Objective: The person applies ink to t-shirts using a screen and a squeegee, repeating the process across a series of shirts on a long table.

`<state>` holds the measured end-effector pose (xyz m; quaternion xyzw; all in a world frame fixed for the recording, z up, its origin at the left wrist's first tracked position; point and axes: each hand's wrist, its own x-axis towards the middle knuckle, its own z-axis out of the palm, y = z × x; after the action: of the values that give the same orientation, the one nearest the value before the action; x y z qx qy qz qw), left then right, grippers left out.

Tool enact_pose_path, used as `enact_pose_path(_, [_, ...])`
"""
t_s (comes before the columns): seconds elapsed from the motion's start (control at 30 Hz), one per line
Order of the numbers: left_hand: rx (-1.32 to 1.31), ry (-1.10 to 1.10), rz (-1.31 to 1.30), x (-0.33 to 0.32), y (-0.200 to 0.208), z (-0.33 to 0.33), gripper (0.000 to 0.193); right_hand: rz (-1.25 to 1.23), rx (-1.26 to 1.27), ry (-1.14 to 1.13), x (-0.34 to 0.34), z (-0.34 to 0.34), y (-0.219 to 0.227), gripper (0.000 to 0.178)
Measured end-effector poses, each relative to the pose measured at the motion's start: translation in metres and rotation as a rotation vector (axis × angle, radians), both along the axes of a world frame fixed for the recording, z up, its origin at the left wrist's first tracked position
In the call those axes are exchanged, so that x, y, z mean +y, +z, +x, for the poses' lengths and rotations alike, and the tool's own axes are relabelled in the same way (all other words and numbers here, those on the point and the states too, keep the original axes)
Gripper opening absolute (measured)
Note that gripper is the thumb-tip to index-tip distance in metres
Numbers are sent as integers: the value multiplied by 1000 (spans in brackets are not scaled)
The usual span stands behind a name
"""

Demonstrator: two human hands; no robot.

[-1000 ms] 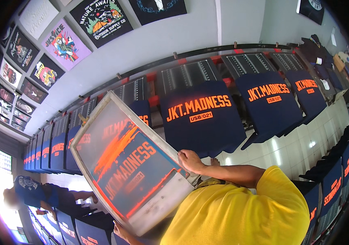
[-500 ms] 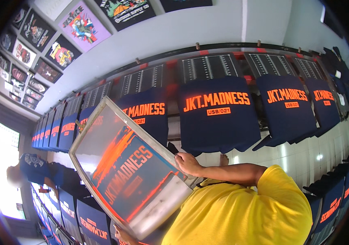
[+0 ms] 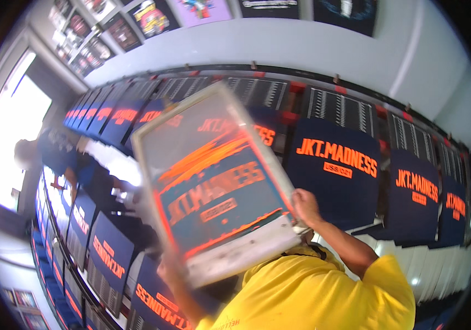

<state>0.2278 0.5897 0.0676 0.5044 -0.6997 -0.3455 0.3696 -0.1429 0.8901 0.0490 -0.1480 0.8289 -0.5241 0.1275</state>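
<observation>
A screen printing frame [image 3: 221,198] is held up in front of me, tilted, with pale edges, a mesh smeared with bright orange ink, and a whitish strip along its lower side. My right hand [image 3: 306,207] is closed on its right edge near the lower corner. At the lower left corner my left hand [image 3: 172,268] grips the frame; it is blurred and its fingers are partly hidden. Behind the frame, navy cloth pieces with orange lettering, such as this navy cloth [image 3: 331,190], lie on black printing boards [image 3: 341,111]. The frame covers part of that row.
A second row of boards with navy cloth [image 3: 109,247] runs along the left, facing the other way. Between the rows, at the far left, stands another person [image 3: 53,151] in dark clothes. A long black rail [image 3: 296,74] follows the wall, where framed prints [image 3: 150,17] hang.
My view has turned, so the row of boards sits differently. The printing frame is tilted less and more to the right. My left hand shows more fully at its corner.
</observation>
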Motion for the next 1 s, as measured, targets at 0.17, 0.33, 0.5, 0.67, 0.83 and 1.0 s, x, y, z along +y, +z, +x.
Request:
enact_pose_path(0.17, [134, -98, 364, 12, -3, -97, 35, -36, -64, -247, 94, -31, -5, 25])
enact_pose_path(0.33, [-129, -338, 297, 42, -12, -194, 39, -151, -145, -533, 190, -29, -9, 26])
enact_pose_path(0.5, [-21, -597, 196, 89, -34, -266, 38, -235, -132, -711, 300, 2, -35, 27])
enact_pose_path(0.67, [-31, -853, 215, 147, -19, -306, 32, -254, -51, -1042, 354, 65, -27, 30])
enact_pose_path(0.83, [-120, -1066, 274, 204, -15, -334, 36, -86, -2, -1122, 421, 135, -25, 33])
enact_pose_path(1.0, [-119, -1182, 213, 261, -12, -348, 35, -142, 27, -1261, 453, 168, -13, 32])
